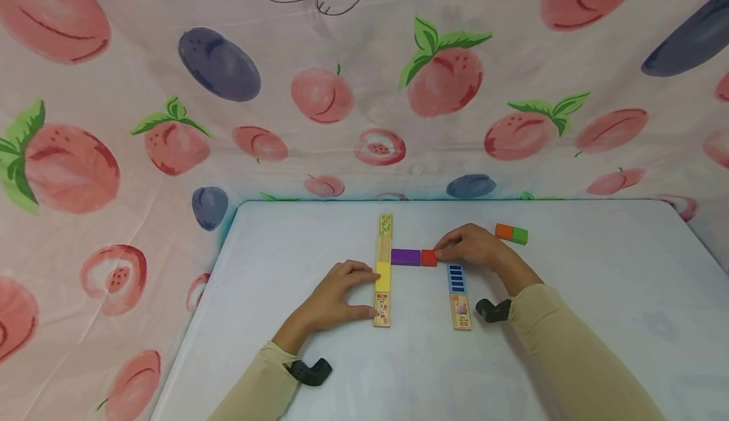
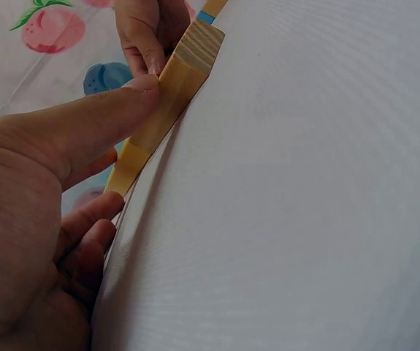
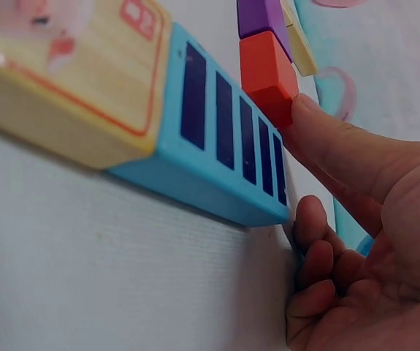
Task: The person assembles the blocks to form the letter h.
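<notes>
My left hand (image 1: 336, 296) rests against the left side of an upright row of blocks. Its thumb touches the lower wooden picture block (image 1: 382, 310), and a fingertip meets the yellow block (image 1: 383, 276). A long wooden block (image 1: 385, 237) tops that row. From the row's right side runs a purple block (image 1: 405, 257) with a small red block (image 1: 429, 257) at its end. My right hand (image 1: 473, 245) has thumb and forefinger tips against the right end of the red block; its other fingers curl loosely. Near those curled fingers lies a blue striped block (image 3: 228, 124).
A pig-picture block (image 1: 461, 312) joins the blue one in a second row. An orange block (image 1: 504, 232) and a green block (image 1: 520, 235) sit together beyond my right hand. Fruit-patterned fabric (image 1: 364, 104) hangs behind the white table (image 1: 273, 231).
</notes>
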`<action>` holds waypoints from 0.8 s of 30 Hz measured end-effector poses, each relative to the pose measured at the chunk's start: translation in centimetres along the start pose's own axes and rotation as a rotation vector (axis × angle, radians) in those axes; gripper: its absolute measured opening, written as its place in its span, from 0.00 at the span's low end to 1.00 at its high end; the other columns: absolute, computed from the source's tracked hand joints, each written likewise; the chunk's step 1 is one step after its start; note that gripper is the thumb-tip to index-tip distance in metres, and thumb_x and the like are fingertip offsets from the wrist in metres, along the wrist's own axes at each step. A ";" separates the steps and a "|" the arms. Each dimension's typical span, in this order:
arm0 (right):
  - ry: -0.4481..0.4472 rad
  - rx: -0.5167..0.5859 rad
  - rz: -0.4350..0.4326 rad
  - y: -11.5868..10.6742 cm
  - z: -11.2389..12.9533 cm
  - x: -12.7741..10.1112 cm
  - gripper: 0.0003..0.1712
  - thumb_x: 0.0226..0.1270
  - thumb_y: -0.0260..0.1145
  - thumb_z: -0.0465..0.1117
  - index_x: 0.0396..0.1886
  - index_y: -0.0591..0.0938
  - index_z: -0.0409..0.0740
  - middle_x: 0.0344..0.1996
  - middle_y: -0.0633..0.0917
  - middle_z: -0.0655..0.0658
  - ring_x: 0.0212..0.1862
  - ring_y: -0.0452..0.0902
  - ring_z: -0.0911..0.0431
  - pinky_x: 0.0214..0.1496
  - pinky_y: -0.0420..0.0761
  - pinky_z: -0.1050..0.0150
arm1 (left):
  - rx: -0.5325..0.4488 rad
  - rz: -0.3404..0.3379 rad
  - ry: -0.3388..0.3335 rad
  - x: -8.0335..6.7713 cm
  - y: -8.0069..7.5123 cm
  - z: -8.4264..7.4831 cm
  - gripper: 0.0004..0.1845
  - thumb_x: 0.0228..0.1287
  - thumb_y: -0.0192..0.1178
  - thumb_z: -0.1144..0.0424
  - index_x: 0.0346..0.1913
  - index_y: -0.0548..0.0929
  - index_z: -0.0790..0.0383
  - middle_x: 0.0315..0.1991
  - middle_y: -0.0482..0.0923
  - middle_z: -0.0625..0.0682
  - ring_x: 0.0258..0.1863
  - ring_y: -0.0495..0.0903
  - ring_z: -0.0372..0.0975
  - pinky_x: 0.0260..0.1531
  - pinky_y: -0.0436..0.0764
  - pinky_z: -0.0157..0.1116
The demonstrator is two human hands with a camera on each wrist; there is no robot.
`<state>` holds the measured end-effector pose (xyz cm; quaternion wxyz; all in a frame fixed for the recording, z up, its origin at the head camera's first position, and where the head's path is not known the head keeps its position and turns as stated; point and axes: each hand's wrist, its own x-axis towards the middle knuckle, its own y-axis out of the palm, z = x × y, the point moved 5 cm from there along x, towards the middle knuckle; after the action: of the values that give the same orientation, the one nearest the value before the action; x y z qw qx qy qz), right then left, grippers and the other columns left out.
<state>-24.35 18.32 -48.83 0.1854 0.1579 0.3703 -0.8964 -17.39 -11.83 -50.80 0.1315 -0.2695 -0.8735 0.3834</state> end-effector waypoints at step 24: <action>0.001 -0.014 -0.010 0.1 0.1 0.2 0.16 0.63 0.75 0.53 0.47 0.91 0.52 0.55 0.83 0.42 0.59 0.71 0.46 0.61 0.74 0.47 | 0.001 -0.003 -0.005 0.0 0.0 -0.1 0.34 0.55 0.76 0.44 0.66 0.81 0.45 0.66 0.73 0.45 0.68 0.68 0.42 0.68 0.71 0.50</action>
<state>-24.50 18.14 -48.92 0.1819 0.1551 0.3777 -0.8945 -17.35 -11.77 -50.74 0.1302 -0.2672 -0.8740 0.3844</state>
